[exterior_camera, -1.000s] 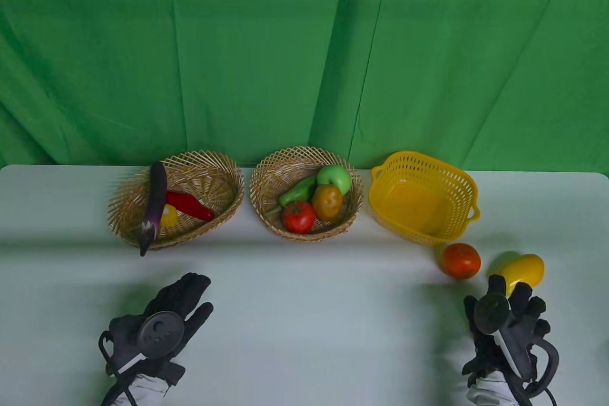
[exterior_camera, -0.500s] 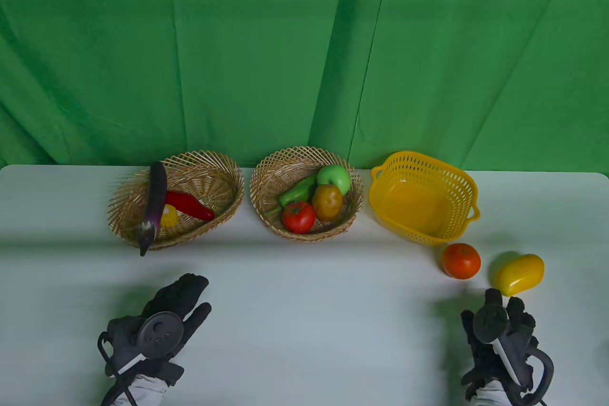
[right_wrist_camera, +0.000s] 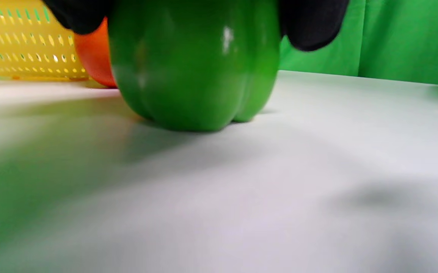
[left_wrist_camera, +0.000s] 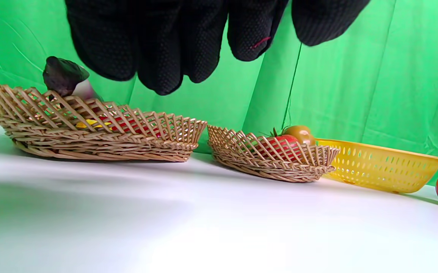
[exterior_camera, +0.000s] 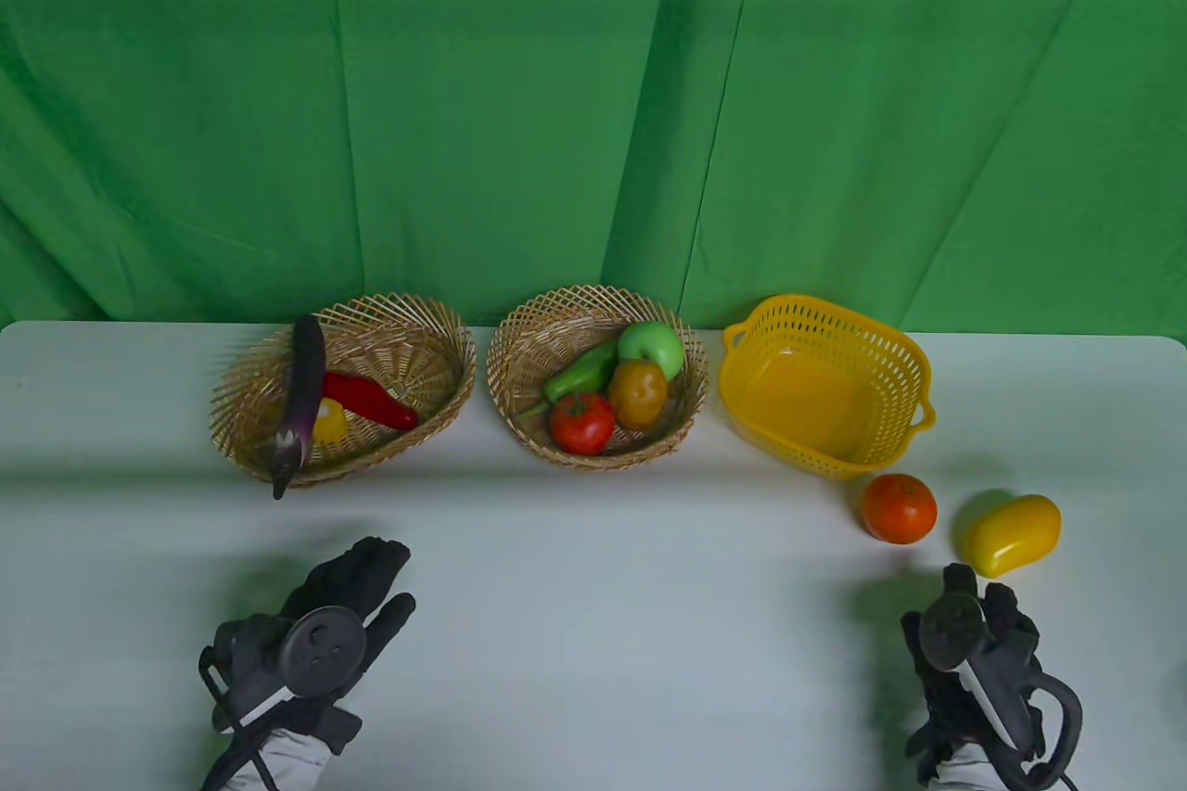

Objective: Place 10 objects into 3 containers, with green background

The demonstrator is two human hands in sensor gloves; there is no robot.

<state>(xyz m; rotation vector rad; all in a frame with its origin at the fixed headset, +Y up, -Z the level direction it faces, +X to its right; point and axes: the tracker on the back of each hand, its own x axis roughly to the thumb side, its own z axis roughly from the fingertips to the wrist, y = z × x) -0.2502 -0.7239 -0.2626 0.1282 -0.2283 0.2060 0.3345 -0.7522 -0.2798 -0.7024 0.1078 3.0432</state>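
My right hand (exterior_camera: 978, 610) is at the table's front right; its fingers (right_wrist_camera: 310, 26) are curled over the top of a green bell pepper (right_wrist_camera: 192, 64) that stands on the table. The hand hides the pepper in the table view. Just beyond it lie an orange tomato (exterior_camera: 898, 508) and a yellow mango (exterior_camera: 1011, 534), in front of an empty yellow plastic basket (exterior_camera: 904, 364). My left hand (exterior_camera: 380, 582) is open and empty at the front left, its fingers (left_wrist_camera: 158, 49) spread.
The left wicker basket (exterior_camera: 436, 337) holds a purple eggplant (exterior_camera: 304, 392), a red chili (exterior_camera: 371, 400) and a yellow item. The middle wicker basket (exterior_camera: 519, 337) holds a green chili, a green apple (exterior_camera: 654, 346), a red tomato (exterior_camera: 582, 422) and a brownish-orange fruit.
My right hand has drawn back from the mango toward the front edge of the table. My left hand has barely shifted.
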